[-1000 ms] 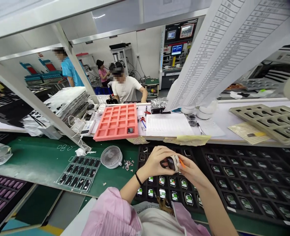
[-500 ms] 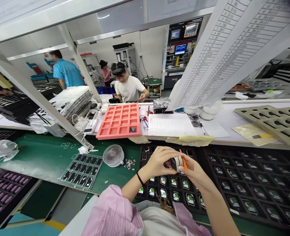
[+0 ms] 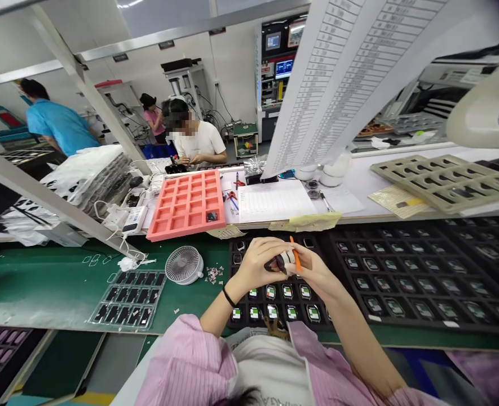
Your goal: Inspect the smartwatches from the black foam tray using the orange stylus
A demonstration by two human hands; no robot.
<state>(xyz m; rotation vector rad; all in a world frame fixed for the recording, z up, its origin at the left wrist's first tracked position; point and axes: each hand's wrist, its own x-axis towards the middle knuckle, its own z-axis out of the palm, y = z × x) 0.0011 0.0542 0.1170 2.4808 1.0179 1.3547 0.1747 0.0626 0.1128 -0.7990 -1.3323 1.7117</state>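
Observation:
My left hand is closed around a small watch case with a silvery side and a dark part facing the palm. From the other side my right hand pinches a slim orange stick and has its fingers against the same watch case. The stick stands close to the case; whether its tip touches is hidden by the fingers. Both hands are held above a black tray whose pockets hold several watches with lit green-and-white screens.
More black trays of watches lie to the right. A small white fan, scattered small pieces and a clear tray with black parts are on the left. A pink tray lies on the shelf. Hanging paper sheets are above. A co-worker sits opposite.
The camera view has turned to the right, so the surroundings shift left in the picture. Both hands keep hold of the watch case and orange stick, with only slight movement.

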